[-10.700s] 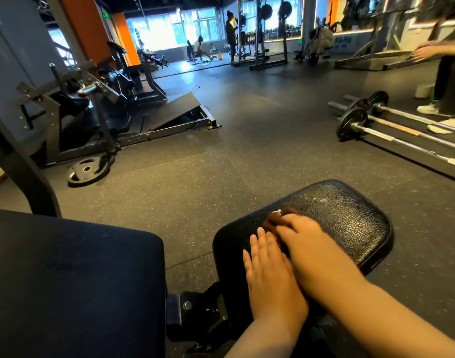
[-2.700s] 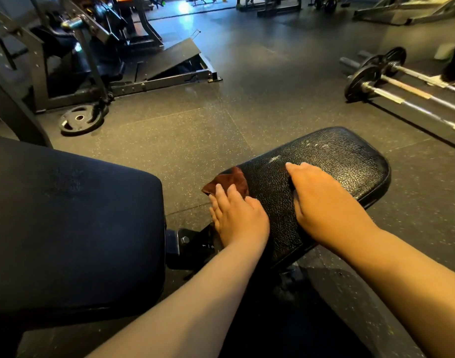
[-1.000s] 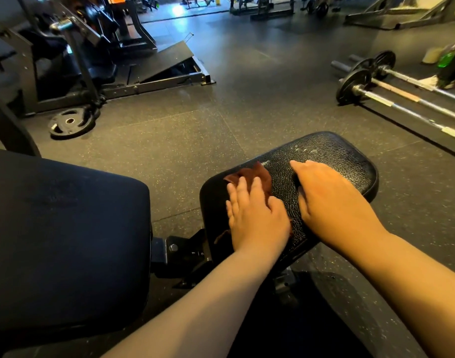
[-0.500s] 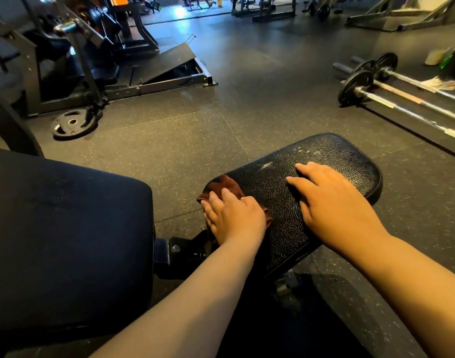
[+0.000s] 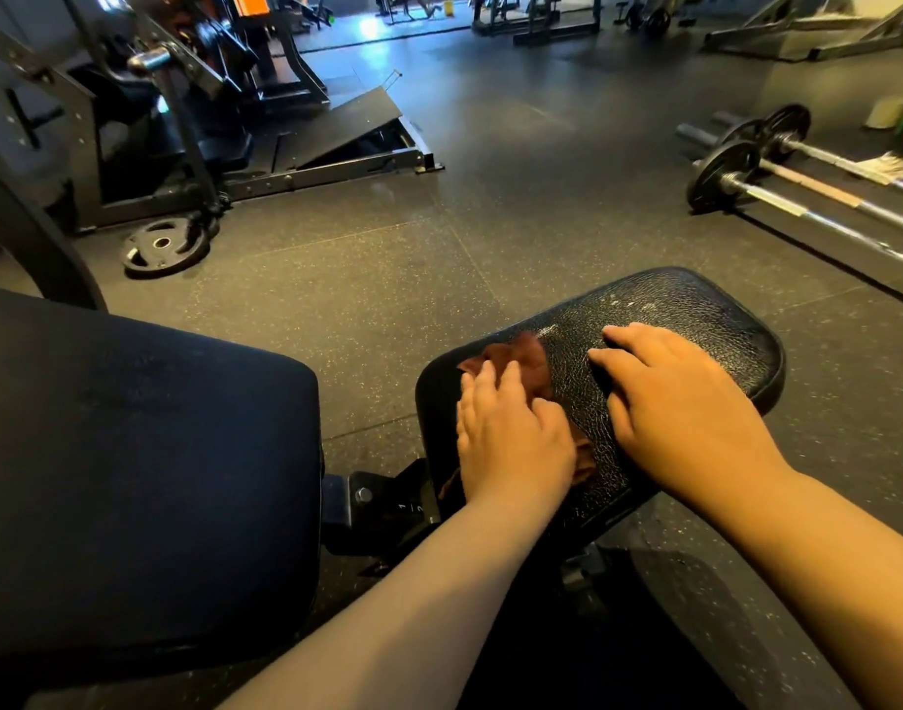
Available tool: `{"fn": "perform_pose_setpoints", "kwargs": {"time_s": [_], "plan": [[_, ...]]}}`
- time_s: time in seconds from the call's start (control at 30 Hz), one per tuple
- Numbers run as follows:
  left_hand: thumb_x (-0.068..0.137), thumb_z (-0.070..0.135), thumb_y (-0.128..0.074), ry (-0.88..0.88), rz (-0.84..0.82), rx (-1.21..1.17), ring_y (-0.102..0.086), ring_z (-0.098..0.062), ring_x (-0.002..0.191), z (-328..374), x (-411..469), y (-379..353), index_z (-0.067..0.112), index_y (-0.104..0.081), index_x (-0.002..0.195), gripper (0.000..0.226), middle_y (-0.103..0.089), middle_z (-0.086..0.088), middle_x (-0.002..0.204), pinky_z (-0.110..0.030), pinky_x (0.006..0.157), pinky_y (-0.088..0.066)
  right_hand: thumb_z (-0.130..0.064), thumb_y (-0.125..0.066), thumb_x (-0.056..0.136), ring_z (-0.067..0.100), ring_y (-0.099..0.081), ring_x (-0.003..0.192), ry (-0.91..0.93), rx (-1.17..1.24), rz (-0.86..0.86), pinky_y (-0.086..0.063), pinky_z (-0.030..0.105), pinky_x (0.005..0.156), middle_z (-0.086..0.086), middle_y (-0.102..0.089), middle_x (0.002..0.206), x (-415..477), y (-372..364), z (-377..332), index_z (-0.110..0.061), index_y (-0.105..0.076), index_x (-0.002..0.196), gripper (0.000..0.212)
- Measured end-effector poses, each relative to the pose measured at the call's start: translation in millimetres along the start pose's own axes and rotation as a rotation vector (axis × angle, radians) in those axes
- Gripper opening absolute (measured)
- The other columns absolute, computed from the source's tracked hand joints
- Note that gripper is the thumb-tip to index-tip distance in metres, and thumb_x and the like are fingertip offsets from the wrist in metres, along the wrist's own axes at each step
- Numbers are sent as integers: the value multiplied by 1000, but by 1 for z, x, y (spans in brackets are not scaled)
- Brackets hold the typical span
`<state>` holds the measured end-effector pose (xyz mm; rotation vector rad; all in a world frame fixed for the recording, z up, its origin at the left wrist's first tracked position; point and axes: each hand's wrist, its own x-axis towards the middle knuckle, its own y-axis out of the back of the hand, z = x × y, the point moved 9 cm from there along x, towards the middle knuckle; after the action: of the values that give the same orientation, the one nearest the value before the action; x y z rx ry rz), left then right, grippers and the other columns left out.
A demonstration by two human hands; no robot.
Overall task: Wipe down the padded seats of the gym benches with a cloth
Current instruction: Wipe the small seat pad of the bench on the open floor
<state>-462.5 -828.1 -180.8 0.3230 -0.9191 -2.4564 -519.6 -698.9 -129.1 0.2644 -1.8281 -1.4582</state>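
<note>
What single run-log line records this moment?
left hand presses cloth | seat pad | right hand flat, steadying

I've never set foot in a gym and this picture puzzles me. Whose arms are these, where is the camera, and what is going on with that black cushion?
The camera sits on a person's head, looking forward and down, so the two arms are that person's own. The black cushion is the padded seat of a workout bench, its cover cracked. The left hand presses a brown cloth flat onto the seat to wipe it. The right hand rests on the seat beside it, holding nothing. The big dark pad at left is another bench cushion. On the floor behind lie a weight plate and barbells.
</note>
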Motion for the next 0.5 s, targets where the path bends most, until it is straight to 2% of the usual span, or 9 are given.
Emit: {"fn": "perform_pose_setpoints", "kwargs": {"time_s": [0.1,0.2,0.33,0.5], "plan": [[101,30,-34,236,29,-68,7,-17,153,-23,13,11,24,-22,158,59,-3,2,168,-44,124,-1,-13,-67,83,34,-53,130,0,13,-12,-39,46,111,13,-60,136,-2,0,3,-7,-68,125,43],[101,29,-35,312,32,-107,8,-19,153,-27,18,12,22,-24,157,58,-1,1,168,-45,124,0,-13,-67,85,33,-52,131,1,26,-12,-37,44,112,12,-60,137,-5,3,5,-7,-67,126,42],[100,25,-34,180,14,-41,9,-16,153,-7,17,3,23,-24,157,58,-2,3,168,-42,125,1,-16,-63,88,31,-52,132,8,40,-8,-37,43,112,11,-60,137,-8,5,11,-7,-67,126,39],[101,26,-35,-165,-49,-39,8,-9,152,36,-3,-15,26,-29,156,55,-7,9,167,-38,125,0,-20,-61,90,29,-52,131,-14,20,12,-39,43,112,10,-61,136,-7,11,13,-8,-67,126,39]]}}
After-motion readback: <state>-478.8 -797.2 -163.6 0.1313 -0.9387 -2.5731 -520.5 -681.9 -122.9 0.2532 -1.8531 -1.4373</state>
